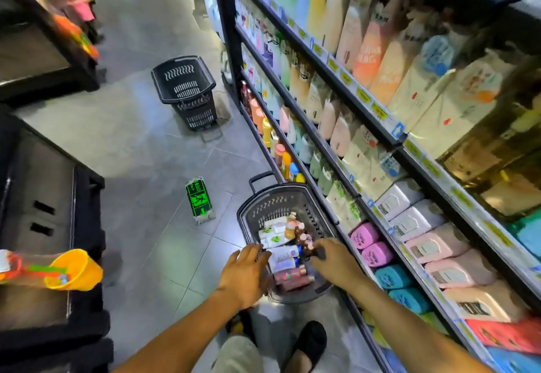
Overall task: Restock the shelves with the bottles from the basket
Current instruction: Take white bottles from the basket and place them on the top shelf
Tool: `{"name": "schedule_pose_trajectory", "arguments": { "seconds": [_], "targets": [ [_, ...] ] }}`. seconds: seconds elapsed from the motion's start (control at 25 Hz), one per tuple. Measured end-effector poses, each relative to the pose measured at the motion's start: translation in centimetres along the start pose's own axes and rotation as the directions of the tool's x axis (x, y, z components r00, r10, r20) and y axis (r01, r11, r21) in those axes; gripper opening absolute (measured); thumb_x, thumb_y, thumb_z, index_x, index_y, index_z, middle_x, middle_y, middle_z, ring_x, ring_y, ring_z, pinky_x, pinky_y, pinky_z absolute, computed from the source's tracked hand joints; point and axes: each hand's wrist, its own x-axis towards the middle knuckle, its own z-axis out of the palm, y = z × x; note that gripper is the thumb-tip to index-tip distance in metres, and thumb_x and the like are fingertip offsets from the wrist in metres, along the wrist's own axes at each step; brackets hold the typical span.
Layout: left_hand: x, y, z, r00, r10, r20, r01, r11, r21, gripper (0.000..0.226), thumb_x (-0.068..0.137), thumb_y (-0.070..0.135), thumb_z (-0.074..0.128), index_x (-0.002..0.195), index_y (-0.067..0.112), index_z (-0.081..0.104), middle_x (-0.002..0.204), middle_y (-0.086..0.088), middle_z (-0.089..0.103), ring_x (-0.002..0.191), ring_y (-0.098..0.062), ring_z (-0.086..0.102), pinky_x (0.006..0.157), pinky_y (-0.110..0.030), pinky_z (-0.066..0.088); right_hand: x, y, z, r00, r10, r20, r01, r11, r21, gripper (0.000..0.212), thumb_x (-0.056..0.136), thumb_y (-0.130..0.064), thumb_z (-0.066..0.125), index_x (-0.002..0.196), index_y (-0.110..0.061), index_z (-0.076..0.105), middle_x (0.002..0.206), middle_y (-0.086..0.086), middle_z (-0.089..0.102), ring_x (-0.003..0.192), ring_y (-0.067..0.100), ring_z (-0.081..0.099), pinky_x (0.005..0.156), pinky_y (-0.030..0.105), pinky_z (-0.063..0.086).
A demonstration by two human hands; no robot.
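Basket point(248, 220) on floor, 6 o'clock in view, bottles point(285, 258) heaped inside. Stocked shelves point(380, 138) at basket's 3 o'clock. Left hand point(246, 273) at rim 8 o'clock, fingers straight, spread, touching rim. Right hand point(335, 260) at 4 o'clock, fingers curled round dark bottle point(317, 252). Second basket point(184, 91) at 11 o'clock, well apart.

The bare left forearm point(181, 340) and bare right forearm point(409, 334) reach forward and down, drawing closer toward the wrists. The left grip point(246, 273) lies palm down, fingers straight and slightly spread, holding nothing. The right grip point(330, 258) is also palm down, its fingers curled over a small brown plastic bottle with a dark cap point(319, 252).
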Motion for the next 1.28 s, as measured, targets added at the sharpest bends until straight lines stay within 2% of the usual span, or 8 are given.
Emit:
{"name": "schedule_pose_trajectory", "arguments": {
  "seconds": [0.28,0.48,0.64,0.76,0.92,1.08,1.2,1.28],
  "targets": [
    [10.8,-5.4,0.2,0.979,0.178,0.101,-0.181,0.983,0.017,0.073,0.086,0.057,0.024,0.147,0.023,0.047,0.155,-0.007,0.043,0.144,-0.032,0.039,0.113,-0.048,0.037,8.0,0.1,2.3,0.978,0.208,0.031,-0.208,0.978,0.012,0.037,0.09,-0.034,0.066,0.12,-0.013,0.067,0.12,0.014,0.065,0.114,0.032,0.061,0.097,0.038,0.049],
    [18.7,-8.7,3.4,0.942,0.303,0.144,-0.302,0.953,-0.032,0.082,0.077,0.058,0.022,0.143,0.02,0.053,0.151,-0.011,0.049,0.14,-0.036,0.045,0.109,-0.053,0.04,14.0,1.7,7.3,0.932,0.352,0.086,-0.361,0.921,0.144,0.03,0.089,-0.032,0.059,0.108,-0.011,0.069,0.109,0.013,0.066,0.108,0.031,0.061,0.1,0.035,0.046],
    [25.0,-11.1,9.7,0.935,0.283,0.212,-0.284,0.959,-0.027,0.061,0.082,0.049,0.041,0.132,0.02,0.06,0.133,-0.008,0.063,0.125,-0.034,0.059,0.093,-0.049,0.053,19.1,4.0,13.0,0.9,0.411,0.147,-0.437,0.85,0.295,0.013,0.08,-0.038,0.066,0.085,-0.026,0.069,0.093,-0.001,0.072,0.092,0.023,0.068,0.086,0.037,0.052],
    [29.0,-12.9,16.5,0.942,0.257,0.215,-0.256,0.966,-0.029,0.057,0.092,0.045,0.052,0.142,0.019,0.05,0.146,-0.008,0.051,0.137,-0.033,0.046,0.105,-0.052,0.044,24.1,6.7,17.8,0.849,0.472,0.239,-0.526,0.797,0.298,0.013,0.09,-0.027,0.065,0.083,-0.021,0.056,0.093,0.004,0.066,0.088,0.024,0.06,0.078,0.034,0.045],
    [32.7,-15.5,24.9,0.942,0.282,0.182,-0.286,0.958,-0.007,0.051,0.092,0.043,0.058,0.136,0.019,0.051,0.136,-0.007,0.055,0.13,-0.032,0.052,0.103,-0.05,0.046,31.3,11.8,26.5,0.718,0.606,0.342,-0.694,0.587,0.416,0.016,0.093,-0.011,0.065,0.081,-0.017,0.056,0.091,0.011,0.063,0.081,0.023,0.058,0.06,0.029,0.043],
    [34.8,-16.8,29.6,0.945,0.259,0.198,-0.275,0.96,0.055,0.046,0.085,0.041,0.063,0.126,0.022,0.059,0.127,-0.004,0.062,0.122,-0.03,0.056,0.096,-0.046,0.048,37.8,16.8,35.2,0.588,0.674,0.447,-0.781,0.331,0.529,0.017,0.086,-0.023,0.071,0.08,-0.009,0.067,0.074,0.011,0.068,0.055,0.022,0.058,0.051,0.036,0.046],
    [34.8,-17.0,30.4,0.952,0.281,0.124,-0.292,0.953,0.082,0.042,0.082,0.039,0.062,0.121,0.024,0.064,0.118,0.0,0.064,0.112,-0.028,0.054,0.089,-0.044,0.047,42.2,19.2,39.2,0.531,0.722,0.444,-0.762,0.177,0.623,0.026,0.091,-0.035,0.071,0.08,-0.015,0.058,0.075,0.003,0.057,0.061,0.017,0.054,0.054,0.028,0.043],
    [34.4,-17.0,30.0,0.948,0.311,0.062,-0.315,0.947,0.069,0.04,0.082,0.04,0.06,0.119,0.024,0.064,0.115,0.002,0.064,0.11,-0.028,0.052,0.086,-0.042,0.046,44.2,20.1,40.9,0.516,0.7,0.493,-0.704,0.018,0.71,0.028,0.091,-0.04,0.071,0.1,-0.015,0.063,0.086,0.002,0.058,0.073,0.016,0.058,0.071,0.034,0.054]
  ]
}}
